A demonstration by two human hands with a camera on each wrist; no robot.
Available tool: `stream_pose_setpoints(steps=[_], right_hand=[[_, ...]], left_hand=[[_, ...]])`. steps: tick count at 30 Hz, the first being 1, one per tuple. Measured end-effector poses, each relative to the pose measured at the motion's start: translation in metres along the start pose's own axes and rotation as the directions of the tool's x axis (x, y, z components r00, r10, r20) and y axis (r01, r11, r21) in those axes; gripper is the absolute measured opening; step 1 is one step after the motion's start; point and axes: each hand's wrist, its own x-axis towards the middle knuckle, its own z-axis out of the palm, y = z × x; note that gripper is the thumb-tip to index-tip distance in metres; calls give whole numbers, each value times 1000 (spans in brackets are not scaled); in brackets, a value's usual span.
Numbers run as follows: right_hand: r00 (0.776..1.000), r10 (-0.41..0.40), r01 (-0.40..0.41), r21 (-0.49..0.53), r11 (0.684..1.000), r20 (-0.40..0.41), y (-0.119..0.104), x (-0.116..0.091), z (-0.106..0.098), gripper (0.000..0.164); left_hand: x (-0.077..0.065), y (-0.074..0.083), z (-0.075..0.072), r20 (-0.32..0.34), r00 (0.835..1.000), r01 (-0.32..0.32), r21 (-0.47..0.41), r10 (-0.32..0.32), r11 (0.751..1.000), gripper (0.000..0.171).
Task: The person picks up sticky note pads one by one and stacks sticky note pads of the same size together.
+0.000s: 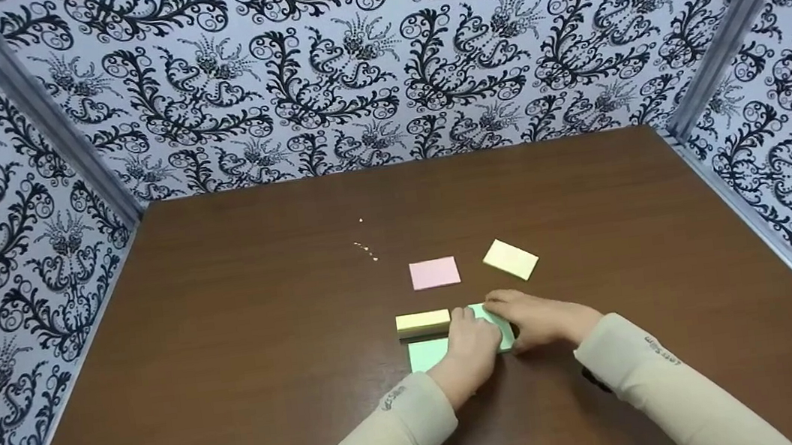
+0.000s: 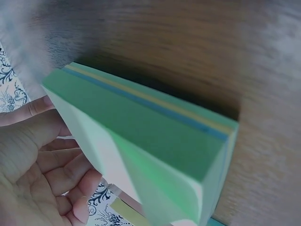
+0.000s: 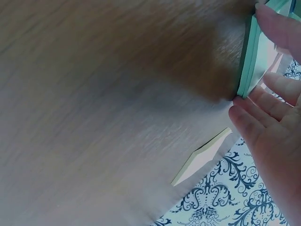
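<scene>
Two green sticky note pads lie in front of me. My right hand [image 1: 540, 317] grips the right green pad [image 1: 498, 329], its thumb at the near edge and fingers at the far edge. My left hand [image 1: 469, 349] is curled at that pad's left edge, its fingertips partly hidden. Left of it sits a thick green pad [image 2: 136, 117] with thin yellow and blue layers in its side, partly covered by the left hand in the head view. Just behind that pad is a yellow block of notes [image 1: 423, 324].
A pink sticky note pad [image 1: 435, 273] lies farther back, with a pale yellow pad [image 1: 511, 260] turned at an angle to its right. Small pale specks [image 1: 366, 248] show on the brown table [image 1: 251, 331]. Patterned walls [image 1: 360, 53] enclose the back and sides.
</scene>
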Motion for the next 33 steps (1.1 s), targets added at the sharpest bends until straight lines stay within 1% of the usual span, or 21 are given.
stream_pose_setpoints(steps=[4,6,11,14,17,19,24,27,33], right_hand=[[1000,2,-3,-36,999,-29,1,2,2,69],[999,-2,-1,-63,998,-46,1,3,2,67],[997,-15,6,-121,993,-71,-1,3,3,61],[997,-25,14,-144,989,-77,-1,4,3,60],[997,-32,22,-141,990,-75,-2,3,4,60],[997,-27,18,-116,993,-69,-3,3,3,59],[998,-14,9,-87,996,-61,-5,2,3,56],[997,-20,13,-93,996,-70,-5,2,3,55],[993,-66,54,-125,991,-95,-4,4,2,54]], left_hand=[[2,2,1,-1,1000,22,-17,-22,1000,12],[2,2,1,-2,999,32,-27,-32,999,10],[3,0,1,1,998,63,-55,-63,997,10],[3,0,2,1,998,63,-54,-63,997,9],[3,0,3,-7,999,49,-44,-49,998,8],[3,0,4,-21,999,40,-42,-41,998,7],[2,0,5,-40,998,38,-49,-40,998,8],[2,0,4,-34,998,46,-53,-48,998,8],[2,0,3,-26,998,62,-81,-64,995,10]])
